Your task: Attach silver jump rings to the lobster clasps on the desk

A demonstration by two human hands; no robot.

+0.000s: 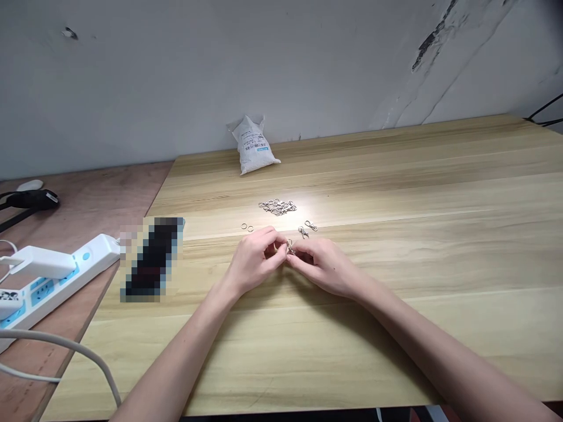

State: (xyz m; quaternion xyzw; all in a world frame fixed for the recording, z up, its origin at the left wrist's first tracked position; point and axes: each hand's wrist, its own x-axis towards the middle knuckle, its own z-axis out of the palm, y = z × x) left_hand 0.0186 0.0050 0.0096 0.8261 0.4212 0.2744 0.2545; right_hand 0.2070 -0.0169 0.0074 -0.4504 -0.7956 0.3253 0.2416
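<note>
My left hand [259, 258] and my right hand [324, 265] meet just above the table, thumbs and forefingers pinched. Between the fingertips shows a small silver swivel clasp [291, 247], gripped from both sides. Whether a ring is on it, the fingers hide. Beyond my left hand lie two thin split rings [247, 227], side by side. Just past my right hand are two more clasps [307, 229], apart from the others. Farther back rests a loose pile of metal clasps [278, 207], jumbled together.
A white plastic bag [254, 146] with a printed label leans near the wall. To the left, a blurred-out phone-like object [153, 258] lies on the wooden table [396, 193]. A white power strip [94, 258] with plugs and a grey cable [83, 350] occupy the lower side surface.
</note>
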